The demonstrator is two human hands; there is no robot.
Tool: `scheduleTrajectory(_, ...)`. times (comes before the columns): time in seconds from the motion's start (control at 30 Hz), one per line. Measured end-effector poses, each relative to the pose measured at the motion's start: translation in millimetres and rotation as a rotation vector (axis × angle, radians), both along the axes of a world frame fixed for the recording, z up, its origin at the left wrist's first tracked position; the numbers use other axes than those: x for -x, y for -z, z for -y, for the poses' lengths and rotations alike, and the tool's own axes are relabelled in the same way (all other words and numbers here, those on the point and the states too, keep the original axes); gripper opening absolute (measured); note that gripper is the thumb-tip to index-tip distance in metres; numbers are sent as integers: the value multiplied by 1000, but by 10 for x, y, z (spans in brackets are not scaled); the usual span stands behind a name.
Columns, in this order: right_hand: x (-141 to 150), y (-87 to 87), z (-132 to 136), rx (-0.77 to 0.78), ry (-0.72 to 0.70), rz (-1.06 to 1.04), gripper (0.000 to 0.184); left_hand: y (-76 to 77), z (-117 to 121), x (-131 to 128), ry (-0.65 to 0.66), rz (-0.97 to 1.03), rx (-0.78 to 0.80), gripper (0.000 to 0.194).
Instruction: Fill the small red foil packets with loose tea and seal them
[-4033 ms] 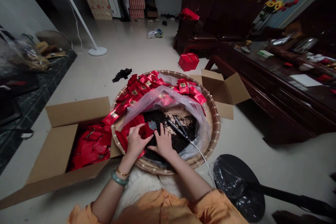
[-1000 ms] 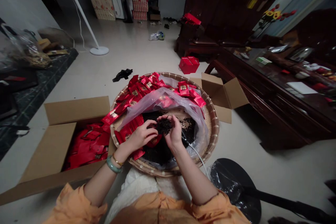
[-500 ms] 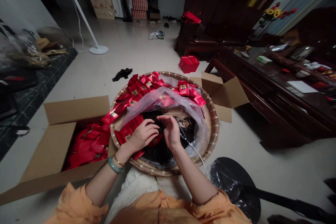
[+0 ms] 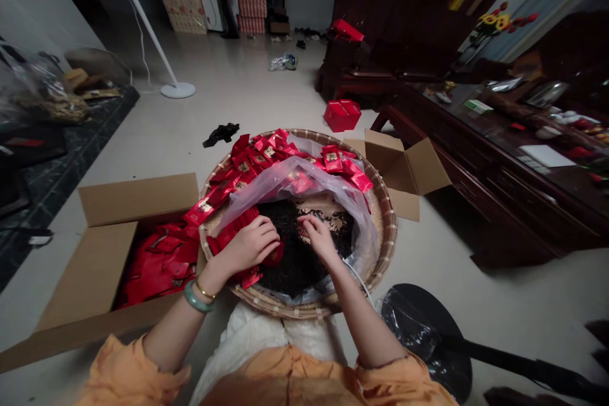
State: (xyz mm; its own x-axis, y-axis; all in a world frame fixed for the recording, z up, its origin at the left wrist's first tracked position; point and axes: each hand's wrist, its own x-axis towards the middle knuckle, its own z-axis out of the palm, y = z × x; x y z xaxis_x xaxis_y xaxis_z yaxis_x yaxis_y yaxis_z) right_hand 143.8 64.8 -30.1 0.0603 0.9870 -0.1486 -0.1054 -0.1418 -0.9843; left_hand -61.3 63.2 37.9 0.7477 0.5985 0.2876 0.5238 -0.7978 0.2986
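Nearest, orange sleeves (image 4: 128,374) lie around both forearms above a white cloth (image 4: 266,336) on the lap, with a jade bangle (image 4: 194,298) on the left wrist. Just ahead sits a wide round bamboo basket (image 4: 295,311), lined with a clear plastic bag (image 4: 304,181). The left hand (image 4: 252,246), fingers curled, rests at the edge of a heap of dark dried tea leaves (image 4: 299,260) in the basket, with a red sachet (image 4: 275,255) just beside its fingertips. Whether it grips that sachet, I cannot tell. The right hand (image 4: 318,238) is apart from the left but near it, its fingertips (image 4: 304,221) drawn together on the heap; whether they pinch anything is hidden.

The leaves look light, brittle and loose, so a cupped scoop from beneath would suit them better than a hard squeeze. The sachets look thin and slick, easiest taken by a flat edge.

A white cable (image 4: 354,269) crosses the basket's right side, and a black plastic-wrapped disc (image 4: 419,336) stands on the floor to the right. More red sachets (image 4: 269,152) crowd the far rim and fill an open cardboard box (image 4: 90,279) on the left — beyond, a second carton (image 4: 409,168) and a red box (image 4: 342,115).
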Motion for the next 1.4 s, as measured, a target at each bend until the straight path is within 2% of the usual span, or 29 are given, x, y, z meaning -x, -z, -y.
scheduleTrajectory(0.07,-11,199,-14,-42,-43,199,17,45,-1,38,11,13,4,18)
scheduleTrajectory(0.13,36,331,-58,-135,-60,373,34,94,10,62,28,35,-1,21)
scheduleTrajectory(0.2,119,373,-156,-204,-110,556,54,133,26,74,40,57,-27,25)
scheduleTrajectory(0.3,243,307,-389,-183,-243,836,76,156,41,81,36,62,-89,31)
scheduleTrajectory(0.37,294,235,-540,-136,-332,984,76,150,43,87,26,63,-127,33)
scheduleTrajectory(0.43,314,182,-634,-101,-387,1074,64,144,40,96,20,75,-150,34)
scheduleTrajectory(0.57,291,170,-623,-77,-352,1109,43,167,36,118,15,87,-135,34)
scheduleTrajectory(0.7,230,195,-520,-140,-240,1035,34,169,30,118,-7,162,-122,28)
scheduleTrajectory(0.8,158,179,-465,-196,-151,859,28,98,26,98,-16,249,-140,22)
scheduleTrajectory(0.87,103,147,-430,-147,-123,689,27,44,28,74,-15,294,-153,20)
scheduleTrajectory(0.93,52,102,-390,-33,-126,500,32,17,34,41,-16,322,-159,22)
scheduleTrajectory(1.03,-6,13,-324,106,-152,203,37,56,42,-19,-19,323,-148,26)
scheduleTrajectory(1.13,-51,-84,-266,180,-163,-35,38,127,39,-71,-21,286,-133,24)
scheduleTrajectory(1.27,-125,-241,-205,209,-172,-140,38,121,24,-95,-42,235,-154,16)
scheduleTrajectory(1.4,-177,-514,-127,157,-214,-166,35,59,17,-102,-69,210,-152,14)
